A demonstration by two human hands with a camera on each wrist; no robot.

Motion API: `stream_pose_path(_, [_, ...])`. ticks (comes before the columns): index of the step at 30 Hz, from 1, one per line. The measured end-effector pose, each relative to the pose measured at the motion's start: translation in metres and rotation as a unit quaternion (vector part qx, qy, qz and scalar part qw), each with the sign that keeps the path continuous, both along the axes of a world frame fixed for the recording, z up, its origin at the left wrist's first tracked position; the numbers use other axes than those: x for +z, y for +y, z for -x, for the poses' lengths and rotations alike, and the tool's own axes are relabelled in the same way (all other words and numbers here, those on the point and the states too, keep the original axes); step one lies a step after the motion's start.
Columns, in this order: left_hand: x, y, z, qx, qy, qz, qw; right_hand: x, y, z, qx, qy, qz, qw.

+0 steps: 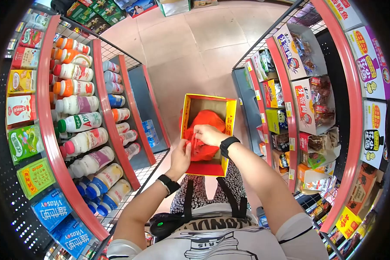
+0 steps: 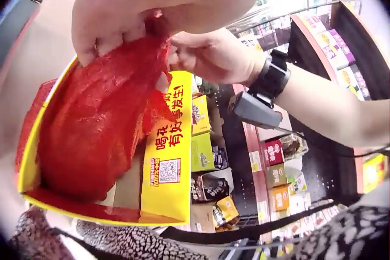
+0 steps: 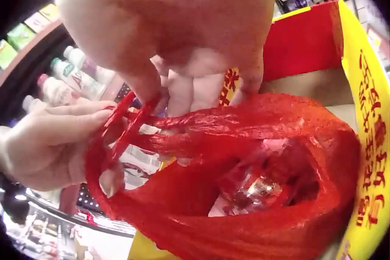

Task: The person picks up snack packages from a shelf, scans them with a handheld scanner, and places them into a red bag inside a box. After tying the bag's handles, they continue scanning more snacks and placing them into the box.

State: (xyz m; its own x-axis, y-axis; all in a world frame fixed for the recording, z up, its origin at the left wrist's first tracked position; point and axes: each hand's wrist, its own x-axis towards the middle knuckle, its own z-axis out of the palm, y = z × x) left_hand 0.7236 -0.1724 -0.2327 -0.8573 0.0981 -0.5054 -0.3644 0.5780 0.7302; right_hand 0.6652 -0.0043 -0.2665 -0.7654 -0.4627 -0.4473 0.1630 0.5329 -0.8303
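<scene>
A red plastic bag sits inside a yellow and red cardboard box, close in front of my patterned trousers. Both hands are at the bag's gathered top. My left hand pinches a twisted strand of it, clearest in the right wrist view. Thumb and fingers of my right hand grip the red plastic beside it. Through the bag's opening shows a shiny clear-wrapped item with red and gold on it; its kind is unclear. The bag's underside is hidden in the box.
Shelves on the left hold bottled drinks and cartons. On the right, shelves carry boxes of packaged snacks. A tiled floor runs between them, with green boxes at the far end.
</scene>
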Motion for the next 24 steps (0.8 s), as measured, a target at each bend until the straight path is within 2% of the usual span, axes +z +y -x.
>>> stream_pose_path(2, [0.007, -0.002, 0.007, -0.029, -0.004, 0.003, 1.0, -0.013, -0.001, 0.003, -0.072, -0.093, -0.001, 0.993])
stream_pose_path(3, [0.009, -0.002, 0.009, -0.028, -0.007, 0.003, 1.0, -0.023, -0.005, 0.004, -0.114, -0.097, 0.002, 0.989])
stream_pose_path(5, [0.009, -0.003, 0.011, -0.133, 0.106, 0.055, 0.984, -0.032, -0.005, 0.004, -0.123, -0.12, -0.018, 0.985])
stream_pose_path(6, [0.008, -0.002, 0.013, -0.133, 0.103, 0.055, 0.984, -0.033, -0.006, 0.004, -0.133, -0.139, -0.039, 0.981])
stream_pose_path(8, [0.004, 0.0, 0.016, -0.173, 0.199, 0.07, 0.962, -0.032, -0.012, 0.005, -0.149, -0.136, -0.042, 0.979])
stream_pose_path(10, [-0.002, -0.001, 0.018, -0.185, 0.209, 0.063, 0.958, -0.027, -0.013, 0.009, -0.194, -0.258, 0.018, 0.946])
stream_pose_path(11, [-0.005, -0.002, 0.019, -0.223, 0.242, 0.064, 0.942, -0.028, -0.012, 0.008, -0.21, -0.268, 0.032, 0.94])
stream_pose_path(12, [-0.008, -0.003, 0.02, -0.261, 0.276, 0.065, 0.923, -0.028, -0.009, 0.008, -0.209, -0.268, 0.031, 0.94])
stream_pose_path(14, [-0.01, -0.004, 0.021, -0.287, 0.297, 0.055, 0.909, -0.031, 0.002, 0.005, -0.148, -0.273, 0.079, 0.947])
stream_pose_path(15, [-0.011, -0.004, 0.022, -0.314, 0.319, 0.045, 0.893, -0.036, 0.004, 0.005, -0.098, -0.254, 0.033, 0.962])
stream_pose_path(16, [-0.012, -0.003, 0.022, -0.314, 0.319, 0.046, 0.893, -0.04, 0.009, 0.003, -0.098, -0.254, 0.033, 0.962])
stream_pose_path(18, [-0.017, 0.002, 0.021, -0.316, 0.292, 0.061, 0.901, -0.04, 0.016, 0.0, -0.098, -0.274, 0.106, 0.951])
stream_pose_path(19, [-0.022, 0.004, 0.019, -0.318, 0.292, 0.06, 0.9, -0.039, 0.018, -0.002, -0.13, -0.274, 0.134, 0.943])
stream_pose_path(20, [-0.029, 0.007, 0.016, -0.22, 0.169, -0.002, 0.961, -0.034, 0.017, -0.004, -0.133, -0.274, 0.135, 0.943])
stream_pose_path(21, [-0.035, 0.008, 0.014, -0.114, 0.04, -0.063, 0.991, -0.029, 0.015, -0.007, -0.217, -0.109, 0.113, 0.963])
stream_pose_path(22, [-0.042, 0.007, 0.014, -0.115, 0.04, -0.064, 0.991, -0.023, 0.014, -0.011, -0.293, 0.06, 0.086, 0.95])
stream_pose_path(23, [-0.042, 0.006, 0.019, 0.004, -0.085, -0.148, 0.985, -0.02, 0.015, -0.016, -0.349, 0.056, 0.074, 0.932])
stream_pose_path(24, [-0.042, 0.005, 0.023, 0.123, -0.208, -0.226, 0.944, -0.01, 0.018, -0.021, -0.346, 0.041, 0.031, 0.937])
